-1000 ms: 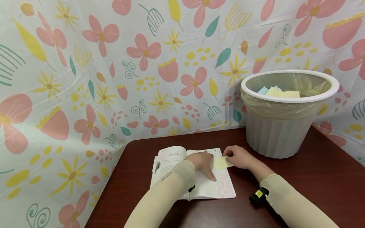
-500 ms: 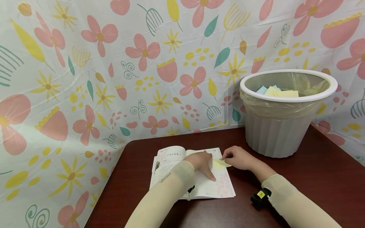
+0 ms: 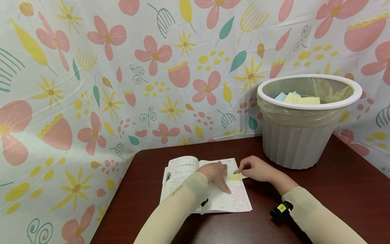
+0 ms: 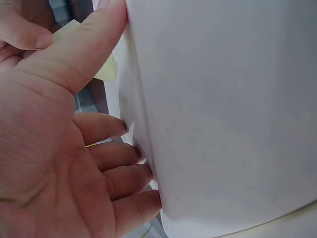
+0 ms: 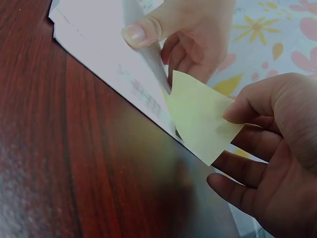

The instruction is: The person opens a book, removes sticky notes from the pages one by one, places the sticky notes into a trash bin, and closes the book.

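An open book (image 3: 217,202) with printed pages lies on the dark red-brown table. Spread across its right-hand page is my left hand (image 3: 215,172), thumb pointing toward the near edge; the left wrist view shows the fingertips (image 4: 130,207) against the paper. My right hand (image 3: 257,168) pinches a yellow sticky note (image 5: 198,116) between thumb and forefinger at the page's outer edge. In the right wrist view the note is bent up, its far side close to the page. The other right fingers (image 5: 242,168) are loosely bent beneath it.
A grey bin (image 3: 297,142) with a white rim and clear plastic liner stands at the back right of the table. Yellow and blue paper notes (image 3: 292,98) lie inside it. A flower-patterned cloth (image 3: 152,84) hangs behind the table.
The yellow note has tilted and bent, showing a narrower face in the head view. My right hand has shifted only slightly; the left hand and the book have stayed in place.
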Motion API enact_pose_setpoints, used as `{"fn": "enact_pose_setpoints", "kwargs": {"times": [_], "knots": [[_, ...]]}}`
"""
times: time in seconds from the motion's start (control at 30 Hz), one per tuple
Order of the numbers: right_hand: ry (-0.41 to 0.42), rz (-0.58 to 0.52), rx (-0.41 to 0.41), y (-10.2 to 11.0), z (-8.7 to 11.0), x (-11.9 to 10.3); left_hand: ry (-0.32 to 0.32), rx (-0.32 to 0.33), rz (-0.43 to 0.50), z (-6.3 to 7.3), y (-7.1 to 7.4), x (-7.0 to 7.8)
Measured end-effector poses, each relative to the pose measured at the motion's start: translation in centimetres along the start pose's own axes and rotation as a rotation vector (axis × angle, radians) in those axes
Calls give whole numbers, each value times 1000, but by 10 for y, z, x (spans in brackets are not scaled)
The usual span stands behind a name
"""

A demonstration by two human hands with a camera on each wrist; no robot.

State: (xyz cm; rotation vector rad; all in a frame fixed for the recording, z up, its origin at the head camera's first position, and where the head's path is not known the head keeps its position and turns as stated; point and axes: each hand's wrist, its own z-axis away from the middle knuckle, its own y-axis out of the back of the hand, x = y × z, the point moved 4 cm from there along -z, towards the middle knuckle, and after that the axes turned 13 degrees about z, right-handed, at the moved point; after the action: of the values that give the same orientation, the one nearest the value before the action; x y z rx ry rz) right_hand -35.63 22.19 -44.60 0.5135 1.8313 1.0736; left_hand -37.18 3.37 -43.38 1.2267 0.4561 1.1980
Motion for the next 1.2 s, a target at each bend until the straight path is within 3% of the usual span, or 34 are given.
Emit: {"fn": "enact_pose_setpoints", "kwargs": {"times": [0.33,0.7,1.2], "knots": [[37,-65,-7,0,-1,-6,-2,0,5,-1,0,-1],[105,-122,-29,-1,-1,-11,-41,16,-78,-6,-3,1],[115,-90,-88,6,3,-26,-40,13,-53,-11,-5,-4]]}}
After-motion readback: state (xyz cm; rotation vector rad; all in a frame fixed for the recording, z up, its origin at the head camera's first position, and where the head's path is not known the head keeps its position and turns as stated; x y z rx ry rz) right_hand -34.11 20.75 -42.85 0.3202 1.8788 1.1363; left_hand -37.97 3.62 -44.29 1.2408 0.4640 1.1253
